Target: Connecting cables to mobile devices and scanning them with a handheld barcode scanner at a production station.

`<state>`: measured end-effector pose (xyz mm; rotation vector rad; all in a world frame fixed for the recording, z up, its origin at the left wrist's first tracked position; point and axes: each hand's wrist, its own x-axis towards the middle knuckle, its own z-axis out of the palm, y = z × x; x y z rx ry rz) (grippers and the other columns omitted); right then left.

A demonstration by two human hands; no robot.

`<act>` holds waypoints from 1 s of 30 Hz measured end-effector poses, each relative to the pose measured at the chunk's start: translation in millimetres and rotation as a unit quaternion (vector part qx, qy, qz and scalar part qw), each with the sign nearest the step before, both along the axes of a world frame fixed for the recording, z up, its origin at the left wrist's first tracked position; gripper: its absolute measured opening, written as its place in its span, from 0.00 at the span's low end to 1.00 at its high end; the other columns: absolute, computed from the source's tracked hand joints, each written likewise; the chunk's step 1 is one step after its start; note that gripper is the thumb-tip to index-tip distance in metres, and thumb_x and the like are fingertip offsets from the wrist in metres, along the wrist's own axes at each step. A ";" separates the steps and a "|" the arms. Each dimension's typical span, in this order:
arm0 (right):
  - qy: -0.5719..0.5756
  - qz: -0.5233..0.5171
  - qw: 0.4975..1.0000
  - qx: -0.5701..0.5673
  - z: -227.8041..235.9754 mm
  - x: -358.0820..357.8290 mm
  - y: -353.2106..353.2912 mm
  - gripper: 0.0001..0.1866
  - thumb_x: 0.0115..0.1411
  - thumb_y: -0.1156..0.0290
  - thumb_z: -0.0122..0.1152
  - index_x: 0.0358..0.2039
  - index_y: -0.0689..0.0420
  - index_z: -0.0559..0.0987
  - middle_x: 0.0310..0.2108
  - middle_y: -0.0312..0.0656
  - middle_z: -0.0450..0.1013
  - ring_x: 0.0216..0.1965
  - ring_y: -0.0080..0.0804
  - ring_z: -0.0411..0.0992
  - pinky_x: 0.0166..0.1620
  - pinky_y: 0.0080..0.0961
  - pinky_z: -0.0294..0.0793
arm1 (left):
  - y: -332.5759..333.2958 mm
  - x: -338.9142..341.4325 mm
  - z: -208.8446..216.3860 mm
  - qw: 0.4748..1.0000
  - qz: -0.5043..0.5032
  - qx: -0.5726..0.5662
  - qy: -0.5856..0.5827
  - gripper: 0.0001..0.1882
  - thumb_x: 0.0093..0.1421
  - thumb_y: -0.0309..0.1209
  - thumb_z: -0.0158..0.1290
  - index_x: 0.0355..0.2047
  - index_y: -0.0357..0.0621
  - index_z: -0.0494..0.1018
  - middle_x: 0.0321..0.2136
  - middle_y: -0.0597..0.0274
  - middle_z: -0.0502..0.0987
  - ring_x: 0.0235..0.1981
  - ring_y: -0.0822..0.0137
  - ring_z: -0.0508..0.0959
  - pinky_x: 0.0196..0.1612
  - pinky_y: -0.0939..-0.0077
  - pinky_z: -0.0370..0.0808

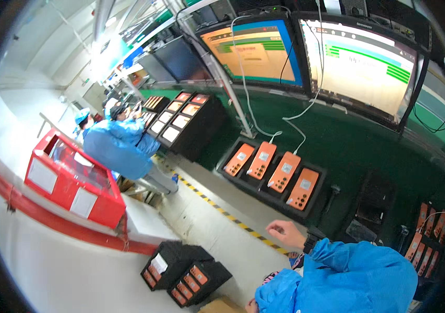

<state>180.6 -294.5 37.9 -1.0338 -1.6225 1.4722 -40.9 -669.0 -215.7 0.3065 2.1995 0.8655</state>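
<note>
My right hand (286, 233) hangs in front of the workbench's near edge, fingers loosely bent and nothing in it. A dark watch (313, 240) and a blue sleeve show behind it. Just beyond lies a black foam tray (264, 191) with several orange phones set in it in a row. Nearest to that hand is the rightmost phone (303, 189). White cables run into the tops of the two middle phones (284, 172). My left hand (252, 307) is at the bottom edge, mostly cut off, its fingers hidden.
Two monitors (360, 70) stand behind the green bench mat (337, 141). More phone trays (425, 242) lie at right, and black foam boxes (197, 284) with phones sit at lower left. Two co-workers in blue (120, 143) are near a red bin (76, 180). A striped floor line (222, 211) runs along the bench.
</note>
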 end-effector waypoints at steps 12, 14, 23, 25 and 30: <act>-0.480 -0.281 0.810 0.184 -27.4 15.8 144.9 0.33 0.55 0.51 0.59 0.60 0.46 0.65 0.69 0.48 0.49 0.69 0.59 0.45 0.66 0.58 0.40 | 457.9 -42.8 192.7 0.918 -0.213 0.328 -0.068 0.06 0.62 0.23 0.52 0.39 0.36 0.73 0.32 0.58 0.79 0.35 0.70 0.78 0.39 0.78 0.74; -0.474 -0.273 0.819 0.172 -20.7 12.2 148.9 0.32 0.55 0.51 0.59 0.59 0.44 0.66 0.68 0.48 0.50 0.69 0.58 0.47 0.65 0.58 0.44 | 523.5 -46.5 220.6 0.894 -0.279 0.343 -0.067 0.06 0.62 0.22 0.51 0.39 0.36 0.73 0.32 0.59 0.79 0.34 0.71 0.78 0.38 0.80 0.74; -0.367 -0.502 0.779 0.078 -5.5 -10.1 200.4 0.26 0.53 0.57 0.62 0.51 0.53 0.70 0.54 0.47 0.64 0.54 0.54 0.61 0.56 0.54 0.59 | 761.6 10.9 258.6 0.614 -0.558 0.475 0.295 0.09 0.59 0.32 0.55 0.37 0.41 0.76 0.31 0.55 0.79 0.40 0.58 0.77 0.45 0.60 0.70; -0.378 -0.585 0.713 0.078 -10.3 -14.0 233.6 0.26 0.54 0.55 0.61 0.49 0.56 0.72 0.53 0.51 0.65 0.53 0.56 0.62 0.56 0.52 0.59 | 778.4 30.0 238.6 0.611 -0.626 0.387 0.290 0.11 0.60 0.38 0.52 0.34 0.45 0.78 0.31 0.57 0.80 0.42 0.55 0.76 0.46 0.50 0.65; -0.521 -0.570 0.633 0.048 1.0 -15.2 290.2 0.22 0.56 0.51 0.59 0.38 0.58 0.78 0.44 0.49 0.73 0.50 0.51 0.67 0.56 0.49 0.59 | 787.9 45.9 234.0 0.593 -0.690 0.264 0.321 0.18 0.60 0.47 0.48 0.24 0.51 0.80 0.30 0.64 0.82 0.40 0.60 0.76 0.46 0.48 0.57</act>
